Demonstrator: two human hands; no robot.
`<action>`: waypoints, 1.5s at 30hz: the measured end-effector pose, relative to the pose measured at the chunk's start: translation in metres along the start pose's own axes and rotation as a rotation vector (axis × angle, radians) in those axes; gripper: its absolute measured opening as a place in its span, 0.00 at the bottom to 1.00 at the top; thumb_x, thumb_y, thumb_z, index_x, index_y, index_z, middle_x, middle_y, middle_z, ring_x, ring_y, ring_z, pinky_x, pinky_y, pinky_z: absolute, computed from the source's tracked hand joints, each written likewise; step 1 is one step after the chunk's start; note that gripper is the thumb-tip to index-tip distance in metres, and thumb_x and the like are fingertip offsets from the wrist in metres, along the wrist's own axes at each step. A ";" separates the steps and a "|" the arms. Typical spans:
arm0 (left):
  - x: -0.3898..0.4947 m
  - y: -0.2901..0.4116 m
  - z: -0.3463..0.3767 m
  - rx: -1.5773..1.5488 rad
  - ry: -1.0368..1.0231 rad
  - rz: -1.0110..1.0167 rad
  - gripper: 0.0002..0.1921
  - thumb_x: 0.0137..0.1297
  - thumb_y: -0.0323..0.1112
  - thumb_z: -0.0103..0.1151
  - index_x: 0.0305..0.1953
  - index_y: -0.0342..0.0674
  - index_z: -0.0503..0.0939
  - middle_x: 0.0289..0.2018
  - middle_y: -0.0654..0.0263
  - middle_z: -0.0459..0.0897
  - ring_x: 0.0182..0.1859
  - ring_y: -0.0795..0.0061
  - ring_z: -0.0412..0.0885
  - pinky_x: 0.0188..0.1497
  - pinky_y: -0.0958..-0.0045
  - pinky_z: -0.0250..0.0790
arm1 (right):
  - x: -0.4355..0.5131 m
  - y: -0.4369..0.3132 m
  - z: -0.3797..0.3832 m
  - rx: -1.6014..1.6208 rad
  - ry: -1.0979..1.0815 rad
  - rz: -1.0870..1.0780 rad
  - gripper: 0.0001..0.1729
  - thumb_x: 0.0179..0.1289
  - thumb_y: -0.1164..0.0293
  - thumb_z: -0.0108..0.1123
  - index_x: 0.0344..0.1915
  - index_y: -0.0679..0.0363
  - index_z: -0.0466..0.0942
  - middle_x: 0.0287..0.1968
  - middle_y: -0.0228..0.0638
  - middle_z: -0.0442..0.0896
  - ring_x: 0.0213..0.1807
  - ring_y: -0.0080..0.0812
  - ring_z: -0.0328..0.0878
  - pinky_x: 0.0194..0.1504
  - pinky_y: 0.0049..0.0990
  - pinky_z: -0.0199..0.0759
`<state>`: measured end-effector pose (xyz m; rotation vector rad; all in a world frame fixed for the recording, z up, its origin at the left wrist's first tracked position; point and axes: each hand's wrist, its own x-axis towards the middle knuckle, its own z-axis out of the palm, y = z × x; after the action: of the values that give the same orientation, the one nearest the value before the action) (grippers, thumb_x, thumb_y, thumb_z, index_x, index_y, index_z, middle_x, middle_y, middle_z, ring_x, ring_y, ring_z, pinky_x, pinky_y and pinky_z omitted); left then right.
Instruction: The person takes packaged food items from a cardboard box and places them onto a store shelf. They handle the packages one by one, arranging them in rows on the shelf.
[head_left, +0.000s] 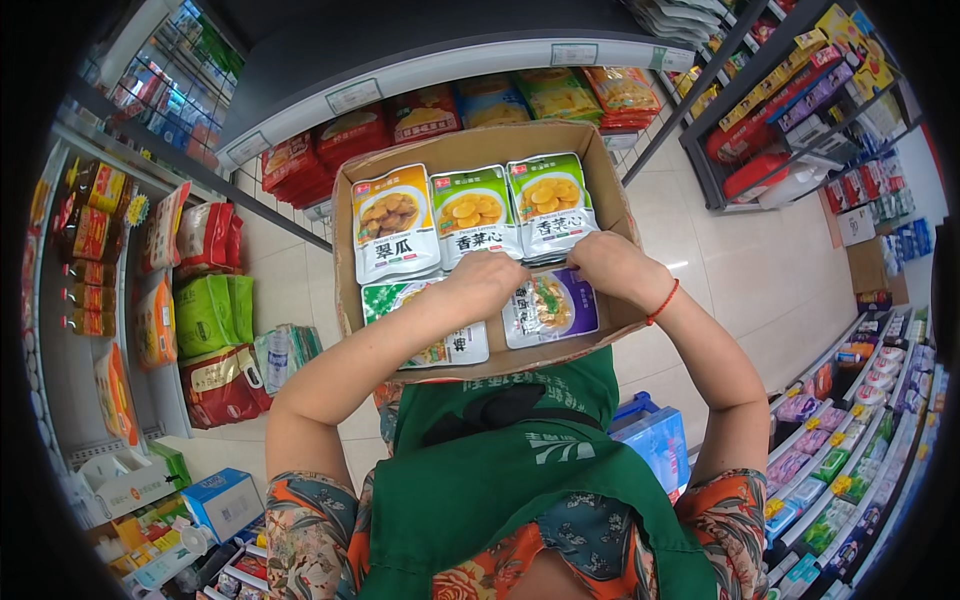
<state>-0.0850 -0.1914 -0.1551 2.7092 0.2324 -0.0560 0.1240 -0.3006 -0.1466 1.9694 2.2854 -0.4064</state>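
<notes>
In front of me an open cardboard box (480, 373) holds several stacked food pouches. Two green-topped pickled lettuce pouches (476, 214) lie beside an orange-topped pickled cucumber pouch (396, 225). Nearer my body are a purple-edged pouch (553, 307) and a green-and-white pouch (465, 346), partly behind my left forearm. My left hand (491, 283) is at the middle of the box, fingers bent between the lettuce and purple-edged pouches. My right hand (611, 266), with a red cord at the wrist, has its fingertips at the lower right corner of the right lettuce pouch (553, 199). What the fingers grip is hard to see.
A metal shelf (450, 64) with price tags stands just beyond the box, with red, blue and green packets (424, 112) on the level below. Oil bottles (94, 232) and bagged goods (214, 315) fill shelving at left. Packaged goods line a curved shelf (847, 450) at right.
</notes>
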 end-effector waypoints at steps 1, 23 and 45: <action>0.000 0.001 -0.001 -0.004 -0.002 -0.011 0.12 0.57 0.25 0.51 0.39 0.38 0.84 0.35 0.54 0.85 0.44 0.54 0.83 0.42 0.57 0.76 | 0.000 0.000 0.000 0.010 -0.005 0.002 0.09 0.55 0.74 0.59 0.34 0.61 0.85 0.34 0.44 0.85 0.41 0.44 0.83 0.46 0.38 0.75; 0.057 0.008 -0.053 -0.694 0.167 -0.219 0.11 0.67 0.35 0.57 0.45 0.37 0.82 0.33 0.64 0.87 0.36 0.78 0.86 0.33 0.76 0.75 | -0.006 0.006 -0.064 0.885 0.342 0.128 0.06 0.60 0.73 0.65 0.33 0.66 0.81 0.26 0.38 0.84 0.29 0.25 0.82 0.32 0.24 0.75; 0.201 0.030 -0.165 -0.952 0.392 -0.096 0.15 0.72 0.35 0.52 0.54 0.36 0.78 0.46 0.64 0.84 0.41 0.81 0.84 0.41 0.80 0.74 | 0.000 0.104 -0.166 0.595 1.004 0.343 0.07 0.63 0.74 0.63 0.38 0.66 0.81 0.32 0.30 0.85 0.33 0.17 0.80 0.37 0.18 0.74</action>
<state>0.1186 -0.1195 -0.0075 1.7356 0.3832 0.4468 0.2422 -0.2433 -0.0016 3.4067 2.3280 -0.0299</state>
